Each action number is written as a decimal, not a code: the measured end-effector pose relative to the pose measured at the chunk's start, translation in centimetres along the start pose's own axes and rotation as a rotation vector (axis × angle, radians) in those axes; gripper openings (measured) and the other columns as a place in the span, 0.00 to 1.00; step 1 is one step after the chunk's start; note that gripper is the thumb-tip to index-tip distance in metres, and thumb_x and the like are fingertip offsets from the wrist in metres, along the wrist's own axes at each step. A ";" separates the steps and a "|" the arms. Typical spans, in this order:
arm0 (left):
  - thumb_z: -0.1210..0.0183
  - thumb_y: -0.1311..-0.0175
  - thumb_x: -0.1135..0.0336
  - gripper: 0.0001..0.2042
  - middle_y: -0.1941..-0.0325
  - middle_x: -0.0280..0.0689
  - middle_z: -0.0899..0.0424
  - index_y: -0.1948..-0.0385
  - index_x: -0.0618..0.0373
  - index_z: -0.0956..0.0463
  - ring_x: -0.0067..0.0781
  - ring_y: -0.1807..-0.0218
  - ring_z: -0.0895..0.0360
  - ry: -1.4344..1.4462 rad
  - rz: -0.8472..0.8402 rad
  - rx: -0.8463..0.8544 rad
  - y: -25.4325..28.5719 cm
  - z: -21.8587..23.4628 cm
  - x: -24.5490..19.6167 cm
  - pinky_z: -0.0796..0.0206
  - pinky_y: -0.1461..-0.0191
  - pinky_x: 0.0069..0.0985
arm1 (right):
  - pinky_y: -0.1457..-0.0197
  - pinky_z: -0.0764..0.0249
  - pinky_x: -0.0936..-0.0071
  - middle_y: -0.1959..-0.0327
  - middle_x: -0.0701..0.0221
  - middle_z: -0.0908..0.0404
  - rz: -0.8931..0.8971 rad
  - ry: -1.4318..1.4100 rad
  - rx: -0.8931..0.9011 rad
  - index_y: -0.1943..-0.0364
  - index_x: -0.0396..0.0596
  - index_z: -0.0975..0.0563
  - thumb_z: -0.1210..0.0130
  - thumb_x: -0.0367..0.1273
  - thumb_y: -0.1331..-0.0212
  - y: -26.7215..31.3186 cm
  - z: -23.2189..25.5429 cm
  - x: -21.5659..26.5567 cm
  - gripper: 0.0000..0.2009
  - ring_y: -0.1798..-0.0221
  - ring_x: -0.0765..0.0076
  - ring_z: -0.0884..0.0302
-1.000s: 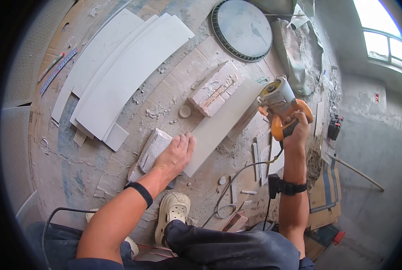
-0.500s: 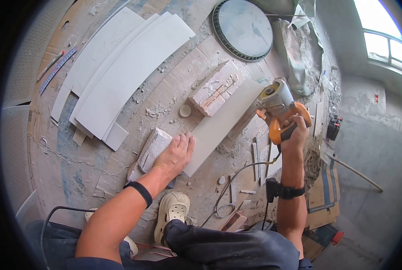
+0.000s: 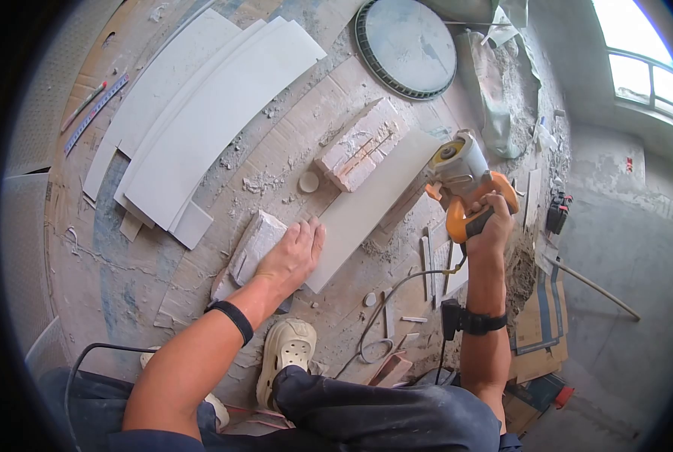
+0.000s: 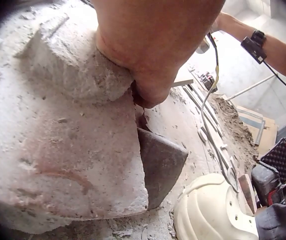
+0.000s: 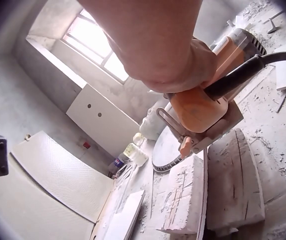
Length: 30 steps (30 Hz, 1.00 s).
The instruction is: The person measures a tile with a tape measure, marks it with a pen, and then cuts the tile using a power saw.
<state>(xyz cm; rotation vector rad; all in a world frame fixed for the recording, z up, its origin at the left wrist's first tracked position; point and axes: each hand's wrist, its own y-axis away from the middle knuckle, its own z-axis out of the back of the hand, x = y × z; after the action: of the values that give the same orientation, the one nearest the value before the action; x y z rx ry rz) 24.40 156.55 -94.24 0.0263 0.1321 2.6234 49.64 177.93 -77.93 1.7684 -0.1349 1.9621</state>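
In the head view, my left hand [image 3: 291,252] grips the near edge of a long pale tile strip [image 3: 367,207], beside a rough white block [image 3: 257,245]. The left wrist view has that block [image 4: 68,145] in front, hiding most of the fingers. My right hand [image 3: 491,222] holds the orange rear handle of a handheld tile cutter [image 3: 464,169], its fingers wrapped round it. The cutter's head overlaps the strip's far end. From the right wrist, the cutter [image 5: 203,110] is over the strip's edge, between two scored blocks.
A scored block [image 3: 360,147] lies along the strip. White tiles [image 3: 223,120] are stacked at the left, near a ruler [image 3: 95,113]. A round lid [image 3: 406,49] lies at the back. The cutter's cord [image 3: 404,282] loops past narrow offcuts [image 3: 431,271] toward a clog [image 3: 287,350].
The cutter and my right hand have shifted slightly toward me along the strip. My left hand keeps its place on the strip's near end.
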 end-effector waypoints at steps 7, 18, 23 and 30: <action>0.52 0.30 0.64 0.27 0.31 0.50 0.26 0.31 0.70 0.36 0.42 0.34 0.28 0.025 0.002 0.004 0.0 0.4 0.2 0.41 0.29 0.34 | 0.67 0.25 0.71 0.74 0.70 0.27 -0.019 0.014 0.013 0.63 0.42 0.25 0.44 0.24 0.46 0.1 0.5 -0.3 0.06 0.75 0.71 0.26; 0.53 0.30 0.64 0.27 0.31 0.50 0.26 0.31 0.70 0.35 0.42 0.34 0.28 0.005 0.002 -0.015 0.1 0.1 0.1 0.41 0.29 0.34 | 0.68 0.25 0.71 0.74 0.69 0.27 -0.025 -0.006 0.003 0.64 0.42 0.24 0.44 0.23 0.45 0.7 0.5 -0.5 0.05 0.75 0.70 0.26; 0.53 0.30 0.64 0.27 0.30 0.50 0.26 0.31 0.70 0.35 0.42 0.34 0.28 0.002 -0.005 -0.004 0.2 0.1 0.1 0.42 0.29 0.35 | 0.69 0.25 0.72 0.74 0.69 0.27 -0.015 0.004 0.013 0.65 0.42 0.24 0.44 0.23 0.46 0.9 0.4 -0.7 0.05 0.76 0.70 0.26; 0.53 0.30 0.64 0.28 0.30 0.50 0.26 0.30 0.69 0.36 0.42 0.34 0.28 0.000 0.007 -0.008 0.2 -0.1 -0.1 0.42 0.28 0.34 | 0.70 0.26 0.73 0.76 0.69 0.27 -0.002 0.035 0.011 0.66 0.42 0.24 0.44 0.24 0.46 1.9 0.2 -0.6 0.05 0.77 0.71 0.26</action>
<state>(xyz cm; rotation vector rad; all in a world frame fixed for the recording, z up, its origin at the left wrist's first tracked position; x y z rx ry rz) 24.39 156.35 -94.37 0.0235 0.1217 2.6309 49.09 176.05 -78.00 1.7398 -0.1109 1.9945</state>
